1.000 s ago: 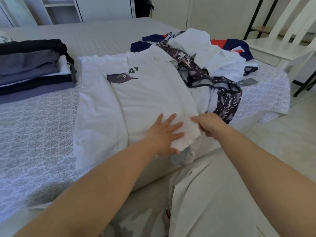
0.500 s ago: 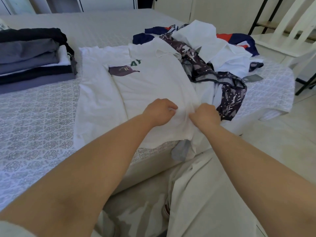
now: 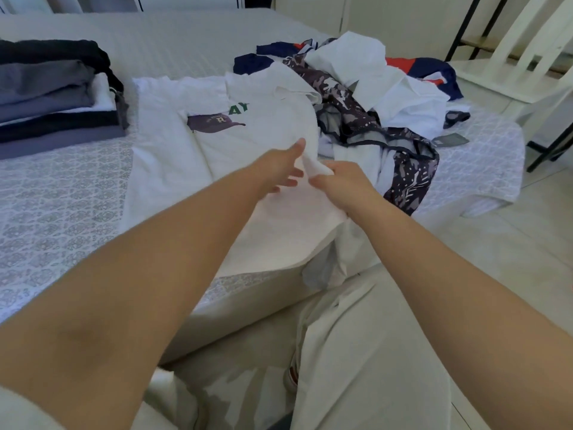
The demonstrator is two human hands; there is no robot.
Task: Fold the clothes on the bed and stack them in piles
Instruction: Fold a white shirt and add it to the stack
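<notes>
Here, the white T-shirt (image 3: 248, 144) lies flat near the bed's (image 3: 62, 197) front edge. The right hand (image 3: 341, 184) pinches its hem; the left hand (image 3: 279, 172) hovers with fingers spread. Fold evenly, smoothing creases, then stack on the folded pile (image 3: 52, 94).

Folded pile (image 3: 55, 97) cut by left edge, shirt print (image 3: 221, 117) half hidden under fold, right hand (image 3: 344, 184) fingertips buried in cloth
</notes>
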